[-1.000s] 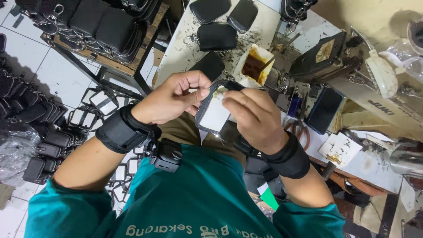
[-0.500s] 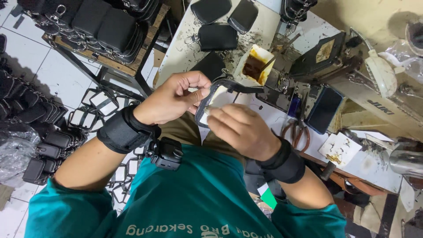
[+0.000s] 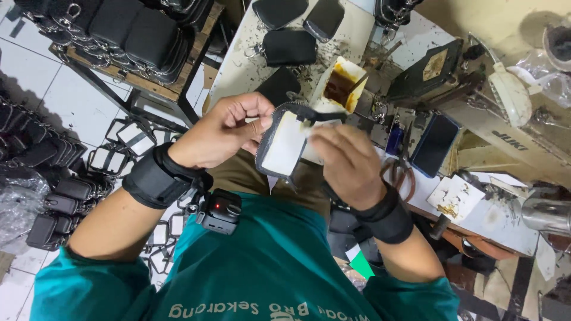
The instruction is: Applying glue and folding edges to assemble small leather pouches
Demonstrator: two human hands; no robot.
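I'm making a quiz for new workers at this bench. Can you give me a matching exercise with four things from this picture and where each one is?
Things:
1. pouch
2. glue tub
3. phone
4. scissors

Places:
A. on the table, beyond the pouch
B. held in both hands
C. dark, flat on the bench, right of the right hand
D. beside the right wrist

Pairs: 1-B, 2-A, 3-C, 4-D

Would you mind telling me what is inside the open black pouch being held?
Inside the black pouch a white card-like insert shows. The right hand covers its right part, the left hand grips the left edge; anything deeper is hidden.
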